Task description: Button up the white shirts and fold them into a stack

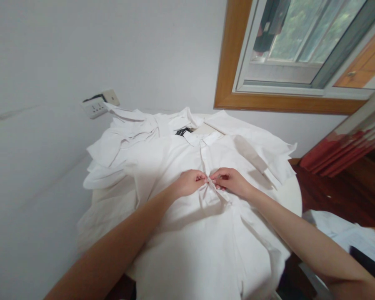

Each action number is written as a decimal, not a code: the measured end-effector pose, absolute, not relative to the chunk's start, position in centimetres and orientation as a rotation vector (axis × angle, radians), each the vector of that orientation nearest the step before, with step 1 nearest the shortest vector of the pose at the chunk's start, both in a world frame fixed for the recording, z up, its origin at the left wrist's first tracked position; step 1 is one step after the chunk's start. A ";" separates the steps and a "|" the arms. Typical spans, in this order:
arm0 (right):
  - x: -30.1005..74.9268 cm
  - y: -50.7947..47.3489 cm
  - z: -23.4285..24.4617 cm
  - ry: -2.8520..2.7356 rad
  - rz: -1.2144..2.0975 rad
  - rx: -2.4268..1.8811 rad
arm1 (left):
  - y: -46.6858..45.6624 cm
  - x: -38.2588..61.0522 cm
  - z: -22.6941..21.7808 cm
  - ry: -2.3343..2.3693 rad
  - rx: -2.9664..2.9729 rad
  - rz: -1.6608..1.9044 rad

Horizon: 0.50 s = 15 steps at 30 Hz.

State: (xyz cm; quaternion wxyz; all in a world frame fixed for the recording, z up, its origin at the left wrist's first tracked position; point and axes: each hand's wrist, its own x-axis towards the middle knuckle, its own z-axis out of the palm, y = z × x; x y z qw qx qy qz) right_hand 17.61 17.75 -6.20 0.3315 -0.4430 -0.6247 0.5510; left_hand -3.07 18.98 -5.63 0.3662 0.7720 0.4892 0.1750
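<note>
A white collared shirt (187,246) lies front up across a round table (295,196), its collar (203,138) toward the wall and its lower part hanging over the near edge. My left hand (192,182) pinches the front placket from the left side. From the right, my right hand (229,182) pinches the same strip, with the fingertips of both hands almost touching. The cloth is lifted and puckered between them. Any button there is hidden by the fingers.
More white garments (128,129) lie heaped on the table's far left. A wall socket (96,107) sits just behind them. A wood-framed window (231,100) is at back right, beside a red and white curtain (340,152). Papers or cloth (340,229) lie low on the right.
</note>
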 end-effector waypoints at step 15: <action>17.0 16.4 -5.5 -2.201 0.512 -1.014 | 18.8 -3.0 -4.7 1.335 2.051 0.375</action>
